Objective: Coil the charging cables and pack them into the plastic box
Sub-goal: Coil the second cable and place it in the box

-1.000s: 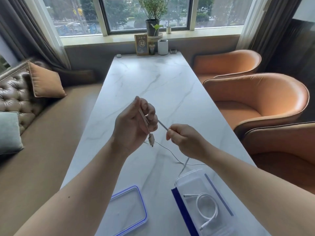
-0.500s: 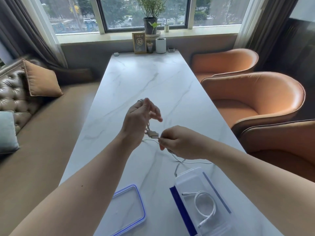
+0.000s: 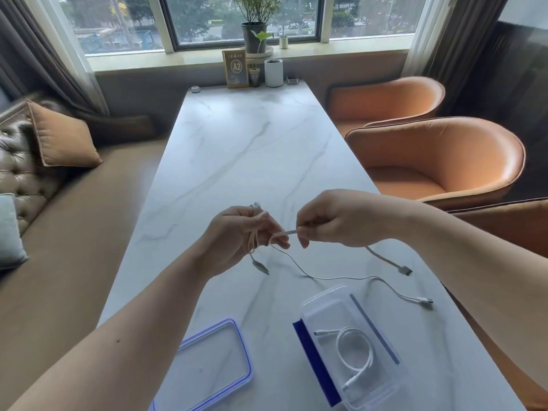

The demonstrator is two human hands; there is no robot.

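Observation:
My left hand (image 3: 237, 238) and my right hand (image 3: 332, 221) are raised above the marble table (image 3: 249, 149). A beige flat cable (image 3: 281, 235) loops around my left fingers, and my right hand pinches its stretched strand. One connector (image 3: 261, 266) dangles below my left hand. Another end (image 3: 404, 270) trails onto the table behind my right wrist. A thin white cable (image 3: 341, 277) lies loose on the table. The clear plastic box (image 3: 329, 304) stands near the front edge with a coiled white cable (image 3: 354, 357) inside.
The box's blue-rimmed lid (image 3: 213, 360) lies flat to the left of the box. Orange armchairs (image 3: 439, 161) line the table's right side, and a brown sofa (image 3: 35, 161) runs along the left. A sign, a white cup and a potted plant (image 3: 255, 28) stand at the far end.
My right hand has moved up and to the right, pulling the beige strand taut. More cable sits looped on my left fingers, and two cable ends are now uncovered on the table.

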